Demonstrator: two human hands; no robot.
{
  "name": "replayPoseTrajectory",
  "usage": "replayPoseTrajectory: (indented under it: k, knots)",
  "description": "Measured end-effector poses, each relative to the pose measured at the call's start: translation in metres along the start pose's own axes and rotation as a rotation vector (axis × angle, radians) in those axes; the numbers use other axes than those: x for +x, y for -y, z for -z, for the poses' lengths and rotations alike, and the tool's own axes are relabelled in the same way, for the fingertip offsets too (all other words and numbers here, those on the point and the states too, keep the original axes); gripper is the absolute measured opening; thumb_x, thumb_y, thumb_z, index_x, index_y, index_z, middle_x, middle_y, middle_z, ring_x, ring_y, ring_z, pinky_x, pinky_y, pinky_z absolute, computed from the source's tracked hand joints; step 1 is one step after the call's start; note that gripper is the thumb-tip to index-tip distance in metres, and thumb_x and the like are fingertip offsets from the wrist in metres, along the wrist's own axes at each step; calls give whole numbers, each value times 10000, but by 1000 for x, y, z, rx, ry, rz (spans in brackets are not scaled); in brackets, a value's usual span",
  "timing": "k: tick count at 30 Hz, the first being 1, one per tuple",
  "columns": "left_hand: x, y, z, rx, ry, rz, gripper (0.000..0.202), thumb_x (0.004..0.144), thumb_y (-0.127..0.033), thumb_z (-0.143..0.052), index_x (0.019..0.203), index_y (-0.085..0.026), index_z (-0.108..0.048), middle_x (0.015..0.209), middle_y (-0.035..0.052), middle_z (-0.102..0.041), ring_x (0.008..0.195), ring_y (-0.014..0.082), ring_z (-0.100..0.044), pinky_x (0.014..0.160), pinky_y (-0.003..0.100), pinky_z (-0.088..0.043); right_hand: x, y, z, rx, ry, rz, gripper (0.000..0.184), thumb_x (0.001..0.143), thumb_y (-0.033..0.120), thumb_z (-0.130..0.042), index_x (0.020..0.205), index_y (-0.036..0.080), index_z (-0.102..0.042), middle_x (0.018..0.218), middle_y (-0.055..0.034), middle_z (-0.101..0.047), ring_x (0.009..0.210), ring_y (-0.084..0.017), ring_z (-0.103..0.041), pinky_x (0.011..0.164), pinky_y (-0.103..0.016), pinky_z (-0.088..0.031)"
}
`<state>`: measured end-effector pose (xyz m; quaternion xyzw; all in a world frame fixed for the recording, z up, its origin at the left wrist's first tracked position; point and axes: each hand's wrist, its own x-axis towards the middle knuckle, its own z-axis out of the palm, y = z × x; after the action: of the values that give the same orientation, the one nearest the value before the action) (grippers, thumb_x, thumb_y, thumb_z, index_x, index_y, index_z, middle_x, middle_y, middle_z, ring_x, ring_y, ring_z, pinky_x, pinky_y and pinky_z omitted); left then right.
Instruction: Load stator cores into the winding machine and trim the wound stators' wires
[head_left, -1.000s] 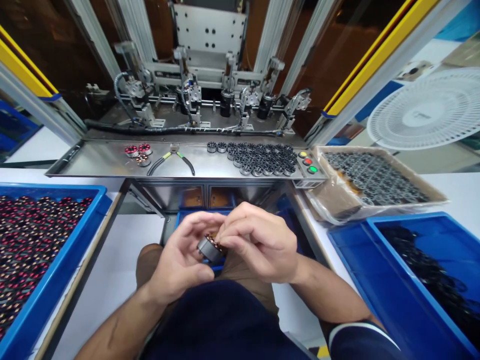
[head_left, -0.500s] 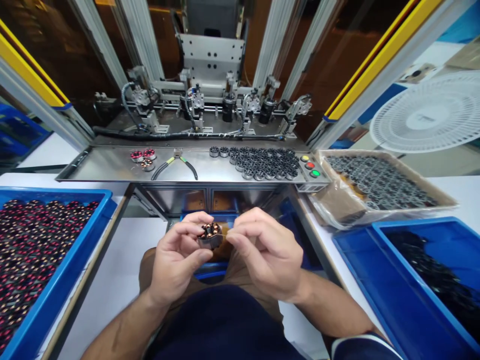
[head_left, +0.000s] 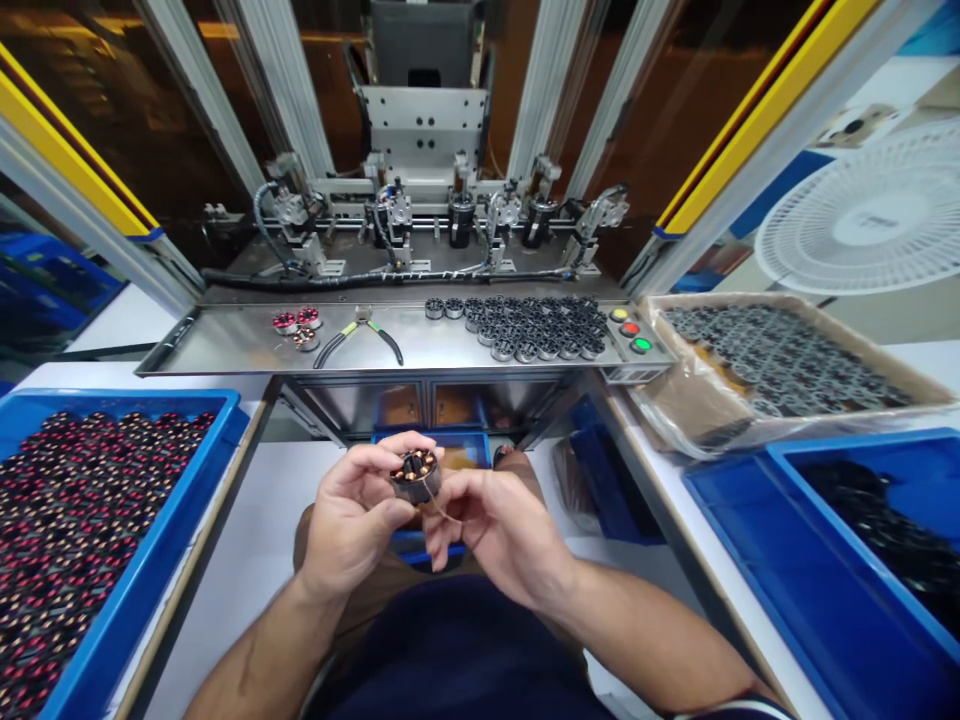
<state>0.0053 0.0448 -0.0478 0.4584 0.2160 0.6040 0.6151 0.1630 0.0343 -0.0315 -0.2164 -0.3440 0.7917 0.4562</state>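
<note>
My left hand (head_left: pixel 352 510) grips a wound motor stator (head_left: pixel 415 478), thumb below and fingers at its upper left rim. The stator is tilted, with copper coils and dark slots on its top face. A thin copper wire (head_left: pixel 448 517) trails from its lower right side across my right hand (head_left: pixel 502 530). The curled fingers of that hand are closed at the wire, close against the stator; their exact pinch is partly hidden.
On the metal ledge lie a few wound stators (head_left: pixel 306 338), cutting pliers (head_left: pixel 361 335) and many unwound cores (head_left: pixel 540 328) beside coloured buttons (head_left: pixel 630 329). A blue bin of stators (head_left: pixel 225 405) stands left; a lined carton (head_left: pixel 694 395) and another blue bin (head_left: pixel 739 520) stand right.
My right hand has moved down and slightly left, turning so the fingers point under the stator. The wire now slants downward. The left hand keeps its hold; the view has shifted slightly.
</note>
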Motion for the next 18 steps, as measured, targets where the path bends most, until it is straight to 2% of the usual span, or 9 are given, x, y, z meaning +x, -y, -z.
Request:
replayPoseTrajectory:
  k: [3,5,7,9,11,13,15,18]
  knots:
    - [-2,-2,0,61,65,2,246,802,-168,-730,1002,-300,-672,1198,23,-700,1198,212,-618,832,273,-585,1,-3,1,58,82,-80,502,851,599,-585,894,117,-717,770,-69,-659,711,-148,-630,670,-273,-530]
    - [-3,-4,0,138,85,-19,330,781,-209,-757,1080,-308,-660,1235,36,-684,1293,228,-540,964,315,-532,2,-3,2,22,83,-77,431,825,544,-655,924,128,-709,808,-66,-665,748,-148,-626,737,-282,-521]
    - [-4,-8,1,252,33,-55,569,695,-298,-829,1219,-301,-609,1345,58,-610,1338,247,-486,1083,334,-435,3,-2,5,-130,27,60,391,771,487,-736,977,158,-694,892,-62,-664,824,-163,-627,789,-305,-519]
    - [-6,-13,3,425,-56,-38,727,617,-330,-875,1278,-294,-577,1375,59,-565,1279,234,-529,1083,300,-423,3,1,10,-465,-59,344,375,730,378,-797,1029,187,-675,962,-63,-651,901,-185,-620,831,-336,-518]
    - [-8,-17,3,607,-71,36,687,618,-301,-877,1247,-310,-600,1256,36,-624,1141,197,-604,990,257,-480,2,5,14,-849,-104,644,403,724,211,-795,1100,200,-650,1011,-76,-638,944,-196,-612,836,-348,-518]
    - [-10,-20,2,733,-12,86,619,657,-266,-854,1224,-333,-614,1152,14,-668,1054,177,-635,931,242,-501,2,9,17,-1106,-77,825,468,745,94,-731,1184,196,-610,1024,-97,-635,938,-201,-614,807,-351,-525]
    - [-10,-22,0,788,56,48,577,690,-258,-832,1218,-350,-617,1133,1,-686,1031,170,-643,910,239,-503,1,11,18,-1199,-42,886,514,757,47,-670,1240,193,-571,1036,-113,-629,932,-207,-615,779,-356,-534]
    - [-7,-22,-2,885,94,-81,514,726,-223,-804,1198,-328,-631,1111,4,-698,1006,162,-644,890,242,-503,-2,15,19,-1204,-6,855,539,747,43,-643,1257,191,-545,1078,-129,-613,980,-231,-607,811,-393,-537]
